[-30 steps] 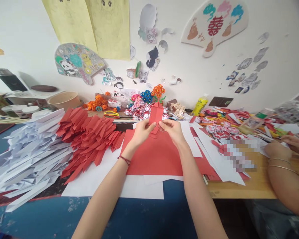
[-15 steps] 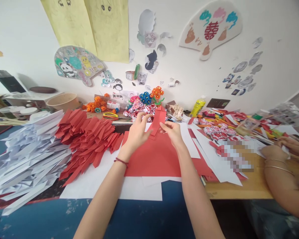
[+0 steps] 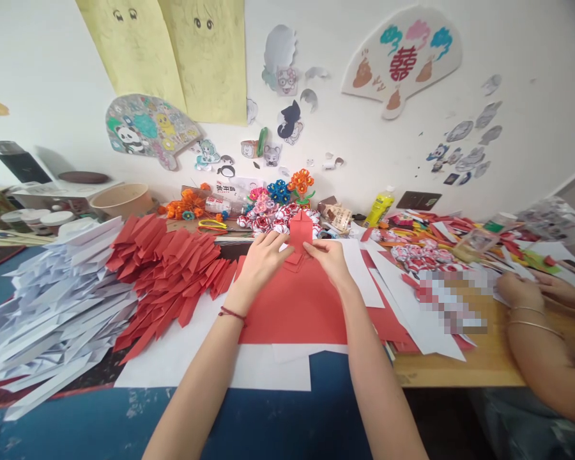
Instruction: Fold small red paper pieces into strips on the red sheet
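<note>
A folded red paper strip (image 3: 301, 230) with a pointed top stands upright between my two hands, above a large red paper sheet (image 3: 292, 313). At its left edge my left hand (image 3: 264, 259) closes in, thumb and fingertips against the paper. My right hand (image 3: 328, 259) pinches its lower right edge between thumb and fingers. Just below the strip, small flat red paper pieces (image 3: 294, 260) lie on the sheet. To the left are a heap of folded red strips (image 3: 167, 275) and a larger heap of folded white strips (image 3: 71, 306).
White sheets (image 3: 273, 374) lie under the red one. Behind stand paper flowers (image 3: 280, 190), yellow scissors (image 3: 212, 225), a tan bowl (image 3: 122, 199) and a yellow bottle (image 3: 379, 206). Another person's arm (image 3: 531, 332) rests at the right beside colourful paper scraps (image 3: 460, 239).
The red strip has turned from a rightward lean to upright. My left fingers have come down from spread apart and closed onto its left edge. My right hand keeps its pinch, shifted slightly left.
</note>
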`<state>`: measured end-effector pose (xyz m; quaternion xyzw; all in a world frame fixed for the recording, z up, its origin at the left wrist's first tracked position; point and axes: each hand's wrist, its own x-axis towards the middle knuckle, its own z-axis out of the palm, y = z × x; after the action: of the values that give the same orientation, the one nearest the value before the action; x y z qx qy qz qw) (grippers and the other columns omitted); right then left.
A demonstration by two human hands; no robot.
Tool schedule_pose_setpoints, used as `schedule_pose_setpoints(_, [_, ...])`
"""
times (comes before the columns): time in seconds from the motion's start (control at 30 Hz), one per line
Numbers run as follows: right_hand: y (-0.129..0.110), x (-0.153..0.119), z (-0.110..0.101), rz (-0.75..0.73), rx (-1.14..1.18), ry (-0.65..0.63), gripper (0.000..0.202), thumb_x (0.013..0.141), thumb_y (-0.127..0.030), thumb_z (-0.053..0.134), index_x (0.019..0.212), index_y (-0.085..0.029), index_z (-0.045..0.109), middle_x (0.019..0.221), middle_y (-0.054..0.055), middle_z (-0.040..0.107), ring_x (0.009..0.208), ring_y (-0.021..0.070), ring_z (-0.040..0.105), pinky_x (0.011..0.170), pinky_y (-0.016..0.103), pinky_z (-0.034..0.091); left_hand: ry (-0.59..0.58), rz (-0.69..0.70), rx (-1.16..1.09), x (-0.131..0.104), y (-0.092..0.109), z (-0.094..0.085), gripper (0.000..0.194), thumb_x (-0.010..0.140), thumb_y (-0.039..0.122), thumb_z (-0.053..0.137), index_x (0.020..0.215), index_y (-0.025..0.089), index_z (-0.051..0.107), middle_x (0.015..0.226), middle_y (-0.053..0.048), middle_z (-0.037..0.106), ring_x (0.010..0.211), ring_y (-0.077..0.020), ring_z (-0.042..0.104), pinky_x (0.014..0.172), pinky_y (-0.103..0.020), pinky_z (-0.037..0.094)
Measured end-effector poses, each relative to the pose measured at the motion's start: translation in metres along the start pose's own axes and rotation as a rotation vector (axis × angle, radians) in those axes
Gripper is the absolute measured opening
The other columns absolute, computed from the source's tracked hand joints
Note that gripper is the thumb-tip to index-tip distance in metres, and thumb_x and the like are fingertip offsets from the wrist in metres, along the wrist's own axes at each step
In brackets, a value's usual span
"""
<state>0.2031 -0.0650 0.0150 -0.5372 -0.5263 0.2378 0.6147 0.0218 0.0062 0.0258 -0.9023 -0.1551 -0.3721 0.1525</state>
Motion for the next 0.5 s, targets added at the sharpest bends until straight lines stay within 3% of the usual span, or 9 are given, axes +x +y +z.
schedule_pose_setpoints(0.23, [-0.002,0.0,0.001,0.002,0.052,-0.042,0.032,0.077,-0.048,0.071,0.07,-0.017,0.071,0.067,0.003,0.066,0.068,0.0189,0.061,0.068,0.03,0.048,0.064,-0.212,-0.287,0.006,0.004,0.009,0.017,0.093,0.03,0.053,0.102,0.025,0.067,0.11,-0.007,0.06,0.096,-0.0205,0.051,0.083,-0.034,0.037])
schedule_pose_setpoints(0.4, [-0.006,-0.001,0.001,0.013,0.075,-0.047,0.031,0.077,-0.048,0.071,0.074,-0.017,0.074,0.068,0.004,0.068,0.067,0.0186,0.061,0.067,0.031,0.048,0.146,-0.517,-0.651,0.01,0.002,0.018,0.049,0.084,0.041,0.065,0.126,0.02,0.051,0.11,-0.008,0.061,0.077,-0.014,0.054,0.074,-0.028,0.043])
schedule_pose_setpoints(0.5, [-0.009,-0.002,0.002,0.014,0.101,-0.057,0.029,0.078,-0.046,0.07,0.081,-0.018,0.076,0.073,0.005,0.07,0.067,0.0185,0.061,0.066,0.03,0.048,0.035,-0.62,-0.823,0.011,0.0,0.022,0.034,0.084,0.045,0.063,0.104,0.017,0.063,0.085,-0.003,0.067,0.064,-0.0112,0.052,0.065,-0.024,0.04])
